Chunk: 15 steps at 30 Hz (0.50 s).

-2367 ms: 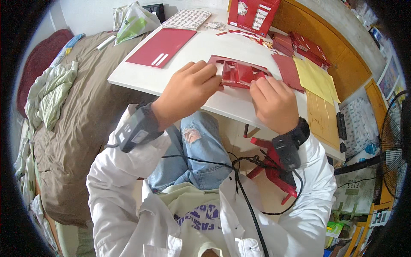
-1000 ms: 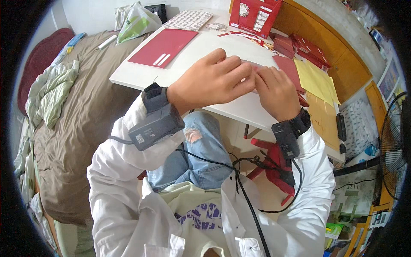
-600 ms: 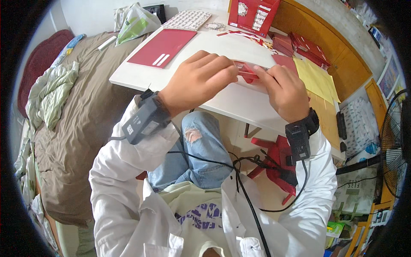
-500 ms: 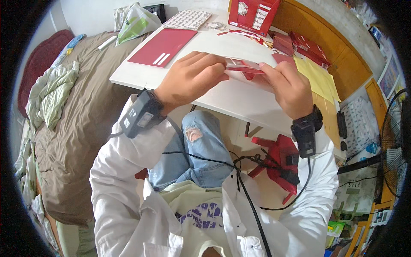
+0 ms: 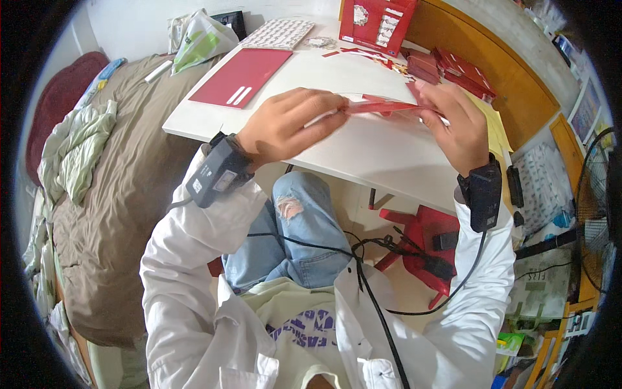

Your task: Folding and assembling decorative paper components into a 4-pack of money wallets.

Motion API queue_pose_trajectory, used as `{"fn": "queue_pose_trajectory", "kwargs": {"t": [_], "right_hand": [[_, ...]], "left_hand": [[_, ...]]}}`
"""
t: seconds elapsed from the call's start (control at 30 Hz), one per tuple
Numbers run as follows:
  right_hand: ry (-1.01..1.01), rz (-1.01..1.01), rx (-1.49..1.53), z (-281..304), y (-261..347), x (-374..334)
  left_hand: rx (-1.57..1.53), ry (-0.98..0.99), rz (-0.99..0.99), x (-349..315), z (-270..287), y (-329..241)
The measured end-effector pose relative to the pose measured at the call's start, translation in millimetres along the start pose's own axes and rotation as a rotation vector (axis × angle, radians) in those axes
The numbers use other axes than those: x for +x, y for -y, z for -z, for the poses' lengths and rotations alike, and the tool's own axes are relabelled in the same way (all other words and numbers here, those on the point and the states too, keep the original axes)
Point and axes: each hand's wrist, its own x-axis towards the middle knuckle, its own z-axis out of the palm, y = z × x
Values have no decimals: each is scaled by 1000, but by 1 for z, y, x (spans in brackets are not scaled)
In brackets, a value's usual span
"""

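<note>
A thin, see-through piece with red parts, which looks like plastic film, stretches between my two hands above the white table. Its exact kind I cannot make out. My left hand pinches its left end, fingers folded together. At the other end my right hand grips it between thumb and fingers. The piece is seen nearly edge-on. A flat dark red sheet or folder with two white strips lies beyond my left hand.
Red and white paper scraps lie near an upright red box. A white patterned sheet, red packets and yellow paper rest around the table. Black cables cross my lap, near a red stool.
My right hand has moved right and slightly up, farther from my left. The held piece has tilted and now shows a longer, narrower red edge. My left hand has lowered slightly.
</note>
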Motion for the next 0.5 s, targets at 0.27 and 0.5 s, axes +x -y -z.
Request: {"fn": "queue_pose_trajectory", "kwargs": {"t": [0.27, 0.5], "right_hand": [[-303, -120, -37, 10, -28, -53], [-181, -477, 263, 7, -10, -42]], "left_hand": [[2, -331, 407, -15, -6, 7], [48, -348, 485, -22, 0, 12]]}}
